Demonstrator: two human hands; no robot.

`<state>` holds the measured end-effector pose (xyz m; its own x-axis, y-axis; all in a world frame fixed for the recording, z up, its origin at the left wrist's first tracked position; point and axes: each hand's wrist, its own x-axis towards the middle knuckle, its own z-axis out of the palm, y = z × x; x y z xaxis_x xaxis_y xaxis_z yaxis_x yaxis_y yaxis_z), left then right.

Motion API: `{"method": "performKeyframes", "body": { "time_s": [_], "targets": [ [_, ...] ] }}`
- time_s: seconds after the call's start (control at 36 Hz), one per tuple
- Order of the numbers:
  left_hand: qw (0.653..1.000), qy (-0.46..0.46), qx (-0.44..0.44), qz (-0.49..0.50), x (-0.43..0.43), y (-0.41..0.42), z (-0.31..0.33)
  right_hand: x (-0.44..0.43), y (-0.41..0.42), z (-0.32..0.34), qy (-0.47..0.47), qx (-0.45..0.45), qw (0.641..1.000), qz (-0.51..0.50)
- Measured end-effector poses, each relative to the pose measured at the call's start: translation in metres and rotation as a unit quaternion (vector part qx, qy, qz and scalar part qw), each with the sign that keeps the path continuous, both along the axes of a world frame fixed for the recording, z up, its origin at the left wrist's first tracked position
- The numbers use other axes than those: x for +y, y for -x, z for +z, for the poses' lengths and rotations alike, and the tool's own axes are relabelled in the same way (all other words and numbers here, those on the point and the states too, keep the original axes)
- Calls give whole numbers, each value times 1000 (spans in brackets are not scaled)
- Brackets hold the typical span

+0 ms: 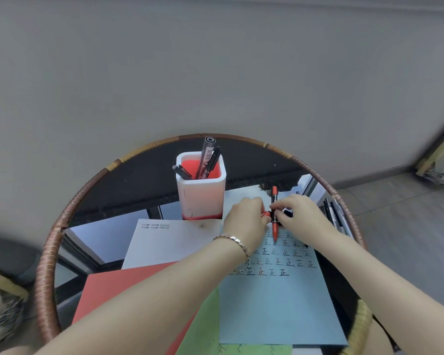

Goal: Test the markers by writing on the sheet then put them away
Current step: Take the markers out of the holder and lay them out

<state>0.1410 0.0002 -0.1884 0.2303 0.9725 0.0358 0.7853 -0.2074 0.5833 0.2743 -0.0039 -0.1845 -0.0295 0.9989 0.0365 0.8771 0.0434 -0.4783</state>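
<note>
My right hand (299,217) pinches a red-and-black marker (275,213) upright over the light blue sheet (277,303), its red tip pointing down at rows of written characters. My left hand (245,221), wearing a bracelet, sits just left of the marker and pinches a small red cap (265,214) at its fingertips. Behind stands a white-and-red pen holder (201,193) with three dark markers (208,157) in it. Several more dark markers (335,213) lie at the table's right rim.
The round glass table has a woven rattan rim (49,252). A white printed sheet (169,242), a red sheet (108,290) and a green sheet (203,329) overlap to the left of and under the blue one. A grey wall stands behind.
</note>
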Motion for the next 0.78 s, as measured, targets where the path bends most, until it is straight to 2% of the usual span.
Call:
{"method": "performKeyframes", "body": {
  "time_s": [0.14, 0.28, 0.47, 0.67, 0.78],
  "targets": [
    [1000, 2, 8, -18, -3, 5, 1, -1, -3, 0, -2, -9, 1000, 5],
    [999, -20, -25, -29, -16, 41, 16, -3, 6, 11, -11, -15, 1000, 15],
    [997, -43, -64, 22, -37, 109, 32, 5, 64, 62, -135, 110, 984, 45],
    [994, -41, -84, 63, -45, 146, 41, 47, 106, 83, -46, 138, 989, 21],
    [993, -36, -87, 64, -49, 154, 42, 55, 109, 81, -34, 147, 988, 15]
  ]
}}
